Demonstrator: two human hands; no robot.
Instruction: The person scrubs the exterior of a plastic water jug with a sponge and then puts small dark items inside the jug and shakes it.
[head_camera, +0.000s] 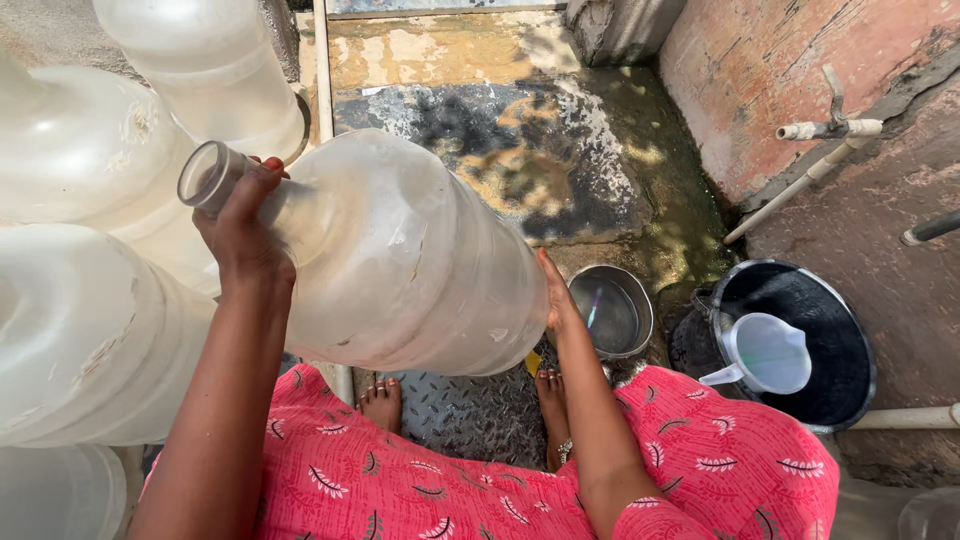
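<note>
The left hand (240, 225) is wrapped around the neck of a large translucent plastic water jug (400, 255), fingers curled just below its open round mouth. The right hand (553, 290) lies flat against the jug's base end, palm pressed to the plastic with the fingers mostly hidden behind it. Between the two hands the jug is held on its side, above the person's knees, its mouth pointing up and to the left, its base toward the right.

The ground below is wet, stained concrete (520, 150), dark and blotched with yellowish patches, with dappled sunlight across it. A patterned metal plate (470, 410) lies under the person's bare feet (383, 402). A rough reddish plastered wall (800, 60) rises on the right, with a white plastic pipe and tap (825, 130) fixed along it.

Just beside the right hand, on the ground, stands a small round steel bowl (612, 310) holding some water. Further right sits a black round bucket (800, 340) with a translucent plastic measuring jug (765, 352) inside it. To the left, more large translucent water jugs (90, 330) are stacked close together, one touching the left forearm's side of the view. The person wears a pink garment with a white leaf pattern (720, 460), spread over the knees at the bottom of the view.
</note>
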